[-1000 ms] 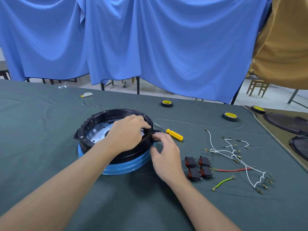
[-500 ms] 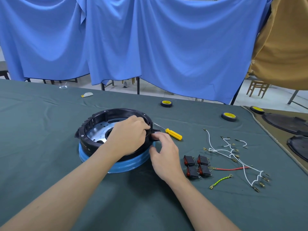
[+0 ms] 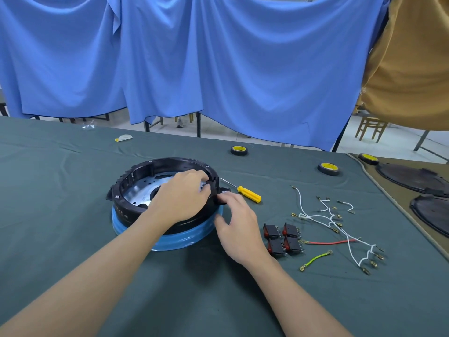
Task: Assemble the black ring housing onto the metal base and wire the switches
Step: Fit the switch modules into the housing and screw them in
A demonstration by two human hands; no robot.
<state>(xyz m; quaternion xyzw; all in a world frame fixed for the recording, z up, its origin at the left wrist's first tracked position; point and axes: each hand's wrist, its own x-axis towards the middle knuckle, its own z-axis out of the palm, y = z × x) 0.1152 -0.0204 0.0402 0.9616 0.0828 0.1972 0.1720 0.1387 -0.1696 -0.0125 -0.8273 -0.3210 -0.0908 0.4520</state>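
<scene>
The black ring housing [image 3: 136, 176] sits on the metal base [image 3: 143, 190], whose blue-filmed rim [image 3: 184, 235] shows below it. My left hand [image 3: 181, 198] reaches over the ring's right side, fingers curled round its inner wall. My right hand [image 3: 237, 223] touches the ring's outer tab at the right with its fingertips, thumb against the blue rim. Several black and red rocker switches [image 3: 283, 237] lie to the right. White wires [image 3: 325, 218], a red wire [image 3: 328, 242] and a green-yellow wire [image 3: 315, 259] are spread beyond them.
A yellow-handled screwdriver [image 3: 249, 193] lies just right of the ring. Two tape rolls [image 3: 239, 150] [image 3: 328, 168] sit farther back, a third [image 3: 368, 158] on the brown mat at the right with dark round lids [image 3: 413, 177]. Green cloth [image 3: 48, 215] covers the table.
My right hand's fingers have spread slightly along the ring's tab and rim. The left hand keeps its hold on the ring's right side. The ring has barely shifted.
</scene>
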